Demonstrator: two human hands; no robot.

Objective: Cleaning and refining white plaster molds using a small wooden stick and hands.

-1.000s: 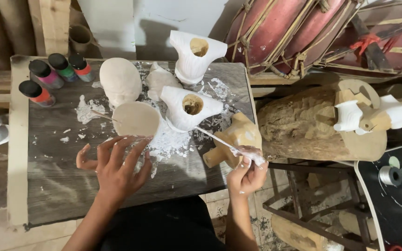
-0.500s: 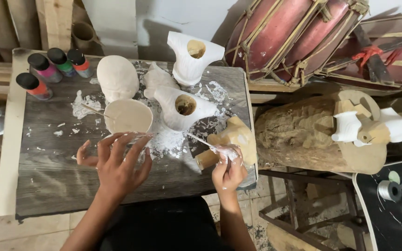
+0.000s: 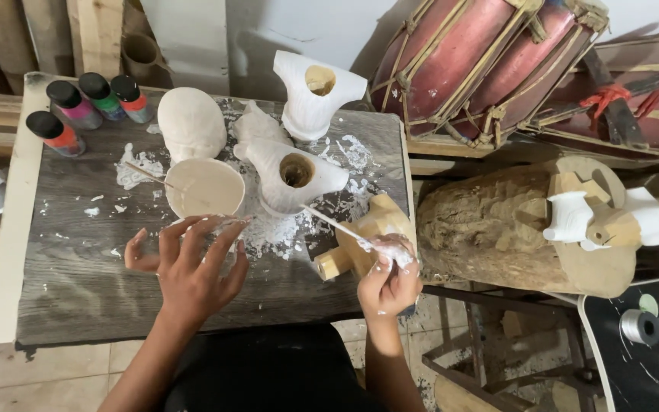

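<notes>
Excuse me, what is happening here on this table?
A person sits at a grey wooden table. The right hand holds a thin white-smeared stick pointing toward a white-coated carved piece. The left hand hovers open next to a bowl of white paste. Paint bottles stand at the far corner.

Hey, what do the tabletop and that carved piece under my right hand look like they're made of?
Tabletop: looks like grey weathered wood, matte, with visible grain lines and white paint splatter. It might be a wood-look laminate.
Carved piece by the right hand: seemingly bare pale wood, unpainted and tan, with smooth rounded pegs.
</notes>
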